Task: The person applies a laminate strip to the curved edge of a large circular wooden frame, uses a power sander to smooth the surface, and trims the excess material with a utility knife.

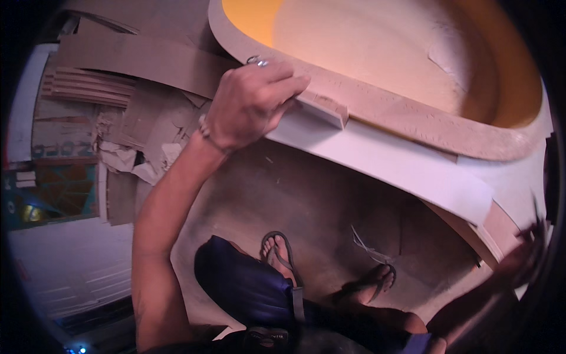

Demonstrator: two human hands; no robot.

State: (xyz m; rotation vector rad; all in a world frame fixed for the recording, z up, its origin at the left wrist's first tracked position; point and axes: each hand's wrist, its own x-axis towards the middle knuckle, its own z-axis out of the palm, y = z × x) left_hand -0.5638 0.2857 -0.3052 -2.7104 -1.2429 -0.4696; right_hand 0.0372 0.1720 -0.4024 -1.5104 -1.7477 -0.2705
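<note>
My left hand (253,97), with a ring and a bracelet, is closed at the outer edge of a large curved wooden frame (407,109). Its fingers pinch the near end of a thin strip of board (321,110) that sticks out from the frame's side. A white panel (383,159) runs along that side below the rim. At the far right, my right hand (525,253) is by the frame's lower corner (498,227). It is dark there, and its fingers are too dim to make out.
Inside the frame are a yellow inner wall (519,76) and a pale floor panel (354,47). Stacked board offcuts (88,85) and crumpled paper (118,156) lie at the left. My sandalled feet (280,256) stand on the brown floor, near a thin white scrap (371,251).
</note>
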